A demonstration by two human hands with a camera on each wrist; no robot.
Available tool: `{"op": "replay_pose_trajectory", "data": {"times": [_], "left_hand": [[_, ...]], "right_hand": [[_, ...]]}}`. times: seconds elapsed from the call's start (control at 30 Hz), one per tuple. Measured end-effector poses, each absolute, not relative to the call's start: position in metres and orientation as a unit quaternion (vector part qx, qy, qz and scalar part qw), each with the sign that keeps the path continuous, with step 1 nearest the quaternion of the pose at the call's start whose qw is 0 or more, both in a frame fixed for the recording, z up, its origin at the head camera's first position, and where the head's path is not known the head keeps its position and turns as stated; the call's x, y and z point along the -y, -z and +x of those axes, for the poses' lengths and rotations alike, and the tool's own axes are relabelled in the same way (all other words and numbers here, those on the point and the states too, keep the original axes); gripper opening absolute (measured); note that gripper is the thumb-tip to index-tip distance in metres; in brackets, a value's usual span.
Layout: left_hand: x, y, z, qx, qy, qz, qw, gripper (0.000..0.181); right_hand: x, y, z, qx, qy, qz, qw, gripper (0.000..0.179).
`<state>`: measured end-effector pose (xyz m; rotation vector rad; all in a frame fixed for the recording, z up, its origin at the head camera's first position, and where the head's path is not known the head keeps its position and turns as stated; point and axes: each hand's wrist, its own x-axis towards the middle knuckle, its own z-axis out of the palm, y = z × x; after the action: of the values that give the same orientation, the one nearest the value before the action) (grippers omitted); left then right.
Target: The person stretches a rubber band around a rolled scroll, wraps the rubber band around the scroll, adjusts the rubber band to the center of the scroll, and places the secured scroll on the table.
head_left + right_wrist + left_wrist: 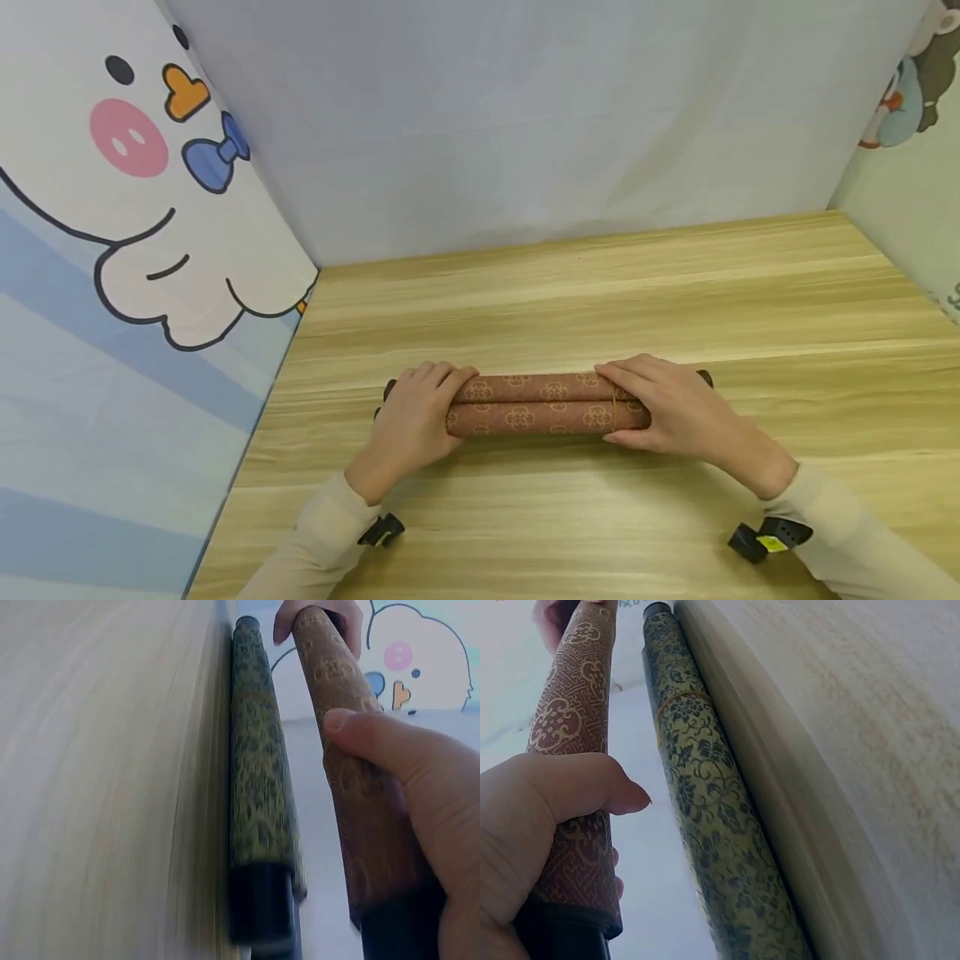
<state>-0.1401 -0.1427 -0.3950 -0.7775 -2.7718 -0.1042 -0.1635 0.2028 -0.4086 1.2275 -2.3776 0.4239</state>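
Note:
Two reddish-brown patterned scrolls (555, 419) lie side by side in the head view, dark knobs showing at their ends. My left hand (420, 412) grips their left part and my right hand (667, 408) their right part, thumbs on the near side. A thin tie crosses the nearer roll beside the right hand. In the left wrist view, the thumb lies across one brown scroll (570, 712). Below the held rolls, a green-gold scroll (712, 787) with dark floral pattern rests on the table; the right wrist view shows this green scroll (259, 765) too, with a black end.
The wood-grain table (600, 300) extends around the scrolls. A pale cloth wall (525, 125) stands behind it, and a panel with a cartoon bird (247, 242) rises along the left edge. Another printed panel (900, 192) borders the right side.

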Motion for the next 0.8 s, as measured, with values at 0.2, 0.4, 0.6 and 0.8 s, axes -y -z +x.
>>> {"op": "replay_pose_trajectory", "data": {"times": [0.2, 0.4, 0.6, 0.8], "left_hand": [[0.137, 0.394, -0.138, 0.954, 0.034, -0.271, 0.120, 0.085], [0.143, 0.400, -0.138, 0.957, 0.051, -0.259, 0.124, 0.085], [0.142, 0.397, -0.140, 0.956, 0.051, -0.259, 0.131, 0.083], [0.138, 0.397, -0.141, 0.954, 0.049, -0.263, 0.136, 0.084]], "right_hand": [[-0.185, 0.406, -0.160, 0.859, -0.146, 0.448, 0.199, 0.077], [-0.189, 0.402, -0.158, 0.879, -0.138, 0.426, 0.163, 0.089], [-0.199, 0.406, -0.161, 0.877, -0.133, 0.426, 0.177, 0.080], [-0.200, 0.407, -0.163, 0.870, -0.142, 0.432, 0.193, 0.078]]}}
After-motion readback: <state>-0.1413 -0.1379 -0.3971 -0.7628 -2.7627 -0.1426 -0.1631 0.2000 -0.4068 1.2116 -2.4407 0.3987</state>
